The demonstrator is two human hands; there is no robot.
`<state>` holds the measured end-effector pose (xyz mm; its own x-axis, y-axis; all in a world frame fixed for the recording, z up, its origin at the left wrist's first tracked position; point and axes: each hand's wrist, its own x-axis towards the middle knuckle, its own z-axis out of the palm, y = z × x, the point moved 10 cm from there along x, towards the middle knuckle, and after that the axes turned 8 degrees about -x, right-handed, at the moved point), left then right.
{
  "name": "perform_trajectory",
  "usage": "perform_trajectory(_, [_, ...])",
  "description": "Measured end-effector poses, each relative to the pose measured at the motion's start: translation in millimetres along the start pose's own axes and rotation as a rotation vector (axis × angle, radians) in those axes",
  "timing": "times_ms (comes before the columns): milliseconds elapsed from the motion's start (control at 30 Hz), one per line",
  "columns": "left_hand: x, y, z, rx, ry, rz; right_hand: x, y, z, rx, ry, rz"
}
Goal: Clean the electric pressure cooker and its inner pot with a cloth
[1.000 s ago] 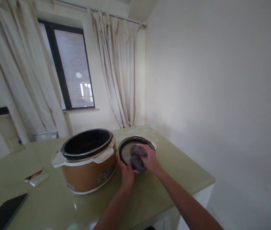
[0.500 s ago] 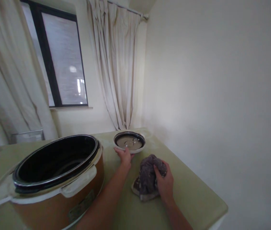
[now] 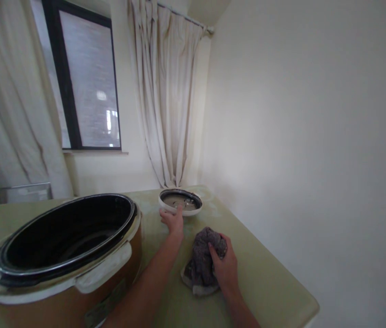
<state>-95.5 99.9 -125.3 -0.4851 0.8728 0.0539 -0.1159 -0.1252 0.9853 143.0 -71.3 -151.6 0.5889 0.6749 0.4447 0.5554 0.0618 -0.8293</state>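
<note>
A round cooker lid [image 3: 180,202] lies upside down near the far edge of the green table [image 3: 268,278]. My left hand [image 3: 172,222] reaches out to it, fingertips on its near rim. Closer to me, my right hand [image 3: 226,267] grips a crumpled grey cloth [image 3: 203,259] that rests on the tabletop. The open rice cooker [image 3: 63,255], brown-sided with a black inner pot, fills the lower left beside my left forearm.
A white wall runs along the table's right side. Behind the table hang cream curtains [image 3: 165,100] and a dark-framed window [image 3: 83,82]. The table's right edge and near right corner drop off by my right wrist.
The lid went from right beside the cooker to the far side of the table, my left hand still on it. My right hand brought the cloth off the lid down onto the tabletop.
</note>
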Motion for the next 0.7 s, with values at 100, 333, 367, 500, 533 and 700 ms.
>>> perform_trajectory(100, [-50,15,-22.9,0.029,-0.047,-0.018,0,-4,0,0.002,-0.030,0.024])
perform_trajectory(333, [-195,188,-72.6,0.268,-0.899,0.852,-3,0,-5,0.022,-0.043,0.125])
perform_trajectory(367, [-188,211,-92.3,0.401,-0.811,0.976,-3,1,-6,0.030,-0.039,0.132])
perform_trajectory(500, [-102,250,-159.8,1.013,-0.392,0.945,-4,3,-8,0.029,-0.046,0.153])
perform_trajectory(533, [-81,245,-172.2,1.172,-0.371,0.850,-4,3,-8,0.027,-0.046,0.153])
perform_trajectory(700, [-46,211,-211.1,1.475,-0.545,0.467,-5,-2,-11,0.013,-0.044,0.131])
